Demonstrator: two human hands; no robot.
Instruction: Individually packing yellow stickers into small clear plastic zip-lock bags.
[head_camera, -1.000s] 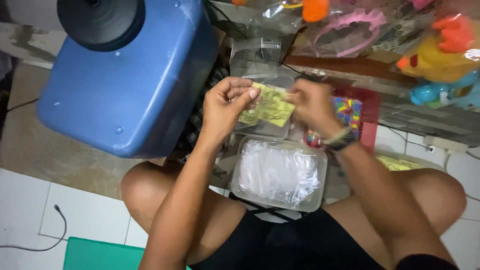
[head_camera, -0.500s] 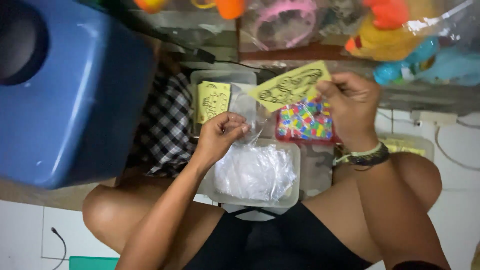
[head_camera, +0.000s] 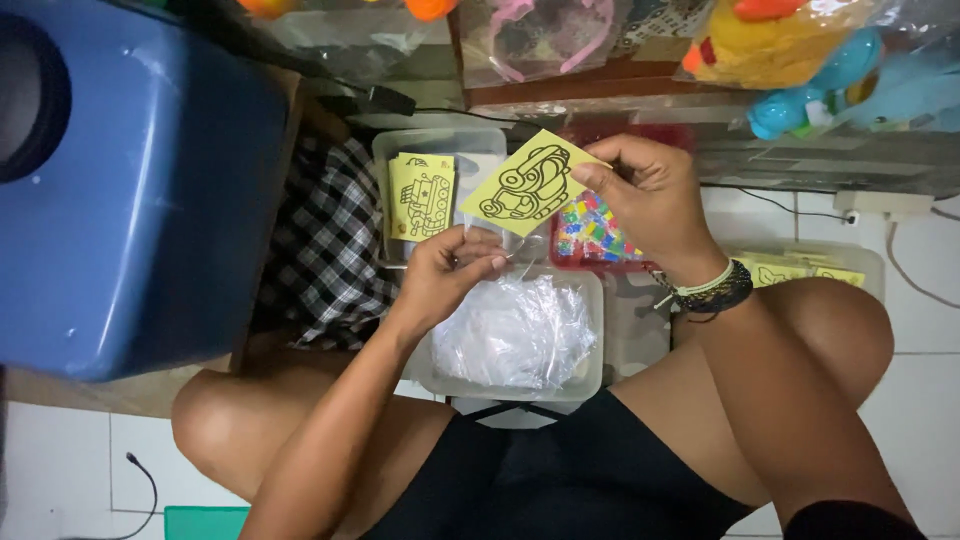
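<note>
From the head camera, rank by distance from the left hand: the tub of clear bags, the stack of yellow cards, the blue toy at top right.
From the left hand:
1. Tub of clear bags, just below-right.
2. Stack of yellow cards, just above, barely farther.
3. Blue toy, far upper right.

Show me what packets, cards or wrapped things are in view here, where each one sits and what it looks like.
Yellow card, black line drawing, square, pinched in the right hand.
Clear plastic sleeve, see-through, at the left hand.
Stack of yellow cards, in the clear tub behind.
Clear plastic bags, crumpled heap in the near tub.
Bagged toys, yellow, orange and turquoise, top right.
</note>
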